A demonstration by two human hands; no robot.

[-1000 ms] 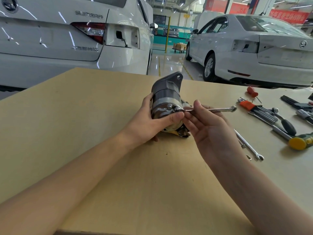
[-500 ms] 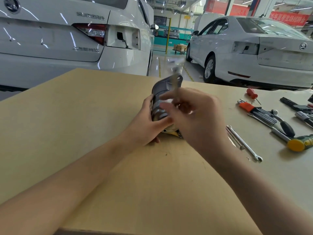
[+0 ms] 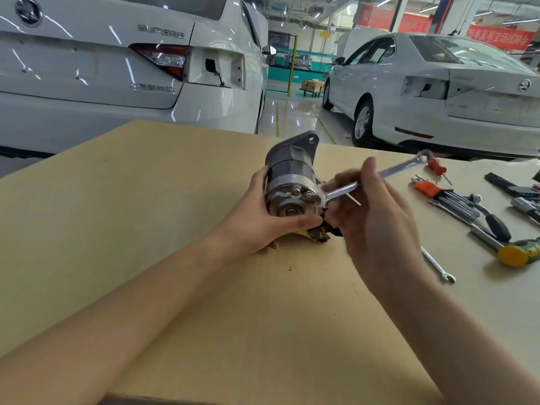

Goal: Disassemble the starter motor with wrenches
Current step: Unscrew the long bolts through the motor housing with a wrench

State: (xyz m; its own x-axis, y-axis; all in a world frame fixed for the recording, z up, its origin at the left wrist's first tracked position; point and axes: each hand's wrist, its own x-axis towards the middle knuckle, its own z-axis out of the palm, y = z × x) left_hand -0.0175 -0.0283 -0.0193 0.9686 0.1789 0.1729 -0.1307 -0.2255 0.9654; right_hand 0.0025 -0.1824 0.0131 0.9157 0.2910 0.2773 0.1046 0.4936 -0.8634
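At the middle of the tan wooden table (image 3: pixel 146 214), your left hand (image 3: pixel 257 226) wraps its fingers round the grey cylindrical starter motor (image 3: pixel 292 182), lying on its side there. Your right hand (image 3: pixel 371 223) pinches a slim silver wrench (image 3: pixel 377 176), its near end at the motor's end-cap bolts. Another silver wrench (image 3: pixel 438 266) lies just right.
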